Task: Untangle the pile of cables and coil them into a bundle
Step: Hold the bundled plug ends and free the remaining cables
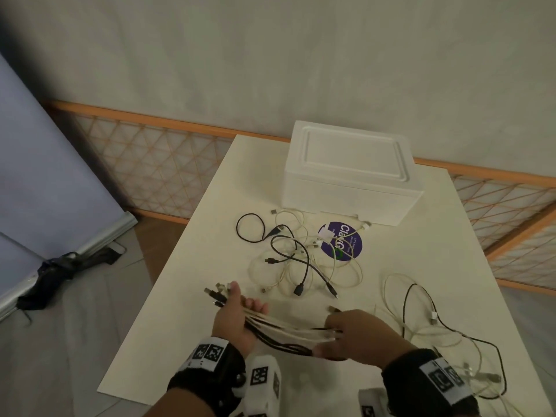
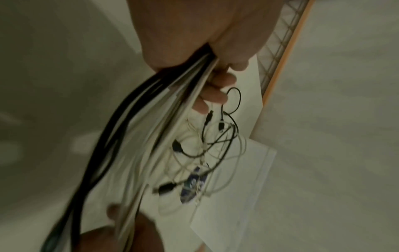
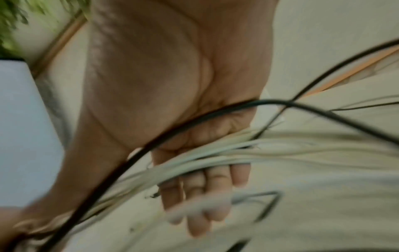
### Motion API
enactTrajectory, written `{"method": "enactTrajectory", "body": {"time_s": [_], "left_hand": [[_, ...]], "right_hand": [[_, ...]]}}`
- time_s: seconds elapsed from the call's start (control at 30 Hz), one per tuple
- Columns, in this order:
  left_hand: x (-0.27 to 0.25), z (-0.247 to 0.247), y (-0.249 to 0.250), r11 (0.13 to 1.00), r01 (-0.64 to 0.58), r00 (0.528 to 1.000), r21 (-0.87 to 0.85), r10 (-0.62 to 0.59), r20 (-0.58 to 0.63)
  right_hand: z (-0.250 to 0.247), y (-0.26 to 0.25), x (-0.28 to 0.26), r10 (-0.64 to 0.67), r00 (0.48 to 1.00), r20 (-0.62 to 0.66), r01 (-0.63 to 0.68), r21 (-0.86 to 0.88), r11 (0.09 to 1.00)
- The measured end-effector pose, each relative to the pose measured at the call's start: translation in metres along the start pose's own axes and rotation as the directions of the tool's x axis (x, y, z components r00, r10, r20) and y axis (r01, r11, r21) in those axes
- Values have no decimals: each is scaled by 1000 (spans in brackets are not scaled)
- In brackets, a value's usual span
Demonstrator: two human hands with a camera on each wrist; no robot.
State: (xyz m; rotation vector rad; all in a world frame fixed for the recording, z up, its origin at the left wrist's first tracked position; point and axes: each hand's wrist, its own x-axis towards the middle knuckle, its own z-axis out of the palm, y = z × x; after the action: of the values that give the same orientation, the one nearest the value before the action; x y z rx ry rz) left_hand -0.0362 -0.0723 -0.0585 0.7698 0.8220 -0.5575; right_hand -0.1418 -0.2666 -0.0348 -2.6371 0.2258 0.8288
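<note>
My left hand grips a bundle of white and black cables, fingers curled round it. Several connector ends stick out past its thumb. The bundle runs right to my right hand, whose fingers lie straight with the strands running across the palm. Beyond that hand the cables trail loose over the table's right side. A tangled pile of cables lies farther back on the white table, also seen past my left fingers.
A white foam box stands at the back of the table, a round purple sticker in front of it under the pile. An orange-framed lattice rail runs behind. A folded dark umbrella lies on the floor at left.
</note>
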Motion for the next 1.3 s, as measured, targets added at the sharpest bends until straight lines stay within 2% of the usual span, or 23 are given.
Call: {"method": "enactTrajectory", "body": {"time_s": [0.07,0.13,0.2,0.27,0.37,0.43,0.57,0.67,0.73,0.8,0.87,0.93,0.97,1.07,1.13,1.23,1.3], "left_hand": [[9,-7,4,998,-21,998,61,24,-54],[16,-9,6,993,-22,998,116,29,-57],[19,-6,5,985,-15,999,170,22,-39],[19,0,5,983,-32,999,178,31,6],[18,12,7,975,-90,994,205,75,77],[18,20,10,964,-118,990,240,95,106],[15,31,17,928,-209,970,307,158,184],[11,42,19,851,-353,912,388,221,347],[4,54,18,789,-430,856,439,202,476],[-1,66,15,779,-453,817,435,167,552],[-4,75,13,825,-408,827,391,152,542],[-3,76,14,891,-303,876,339,120,468],[-1,75,15,921,-239,895,309,85,439],[3,69,21,982,-82,895,168,-2,446],[5,68,26,998,-42,885,52,13,466],[10,66,40,996,-76,912,-40,85,402],[16,62,50,991,-128,935,-26,130,330]], "right_hand": [[-1,9,2,59,995,-79,-42,203,978],[-5,12,11,151,954,-259,-47,367,929],[-10,12,31,194,895,-402,-64,314,947],[-11,12,53,211,896,-391,-108,268,957],[-5,15,74,228,933,-277,-203,114,972],[-4,20,78,231,929,-290,-232,30,972],[-23,20,71,190,921,-340,-184,50,982],[-56,6,57,87,918,-386,-86,19,996],[-77,-13,47,3,919,-394,-9,-13,1000],[-91,-30,39,-18,898,-439,30,20,999],[-98,-38,33,0,839,-544,49,75,996],[-102,-38,25,21,778,-628,87,141,986],[-104,-37,21,17,765,-643,113,161,980],[-102,-35,12,-80,800,-594,192,127,973],[-98,-28,7,-98,830,-549,193,119,974],[-84,8,-4,18,883,-470,94,213,973],[-72,39,-14,139,883,-448,-15,270,963]]}}
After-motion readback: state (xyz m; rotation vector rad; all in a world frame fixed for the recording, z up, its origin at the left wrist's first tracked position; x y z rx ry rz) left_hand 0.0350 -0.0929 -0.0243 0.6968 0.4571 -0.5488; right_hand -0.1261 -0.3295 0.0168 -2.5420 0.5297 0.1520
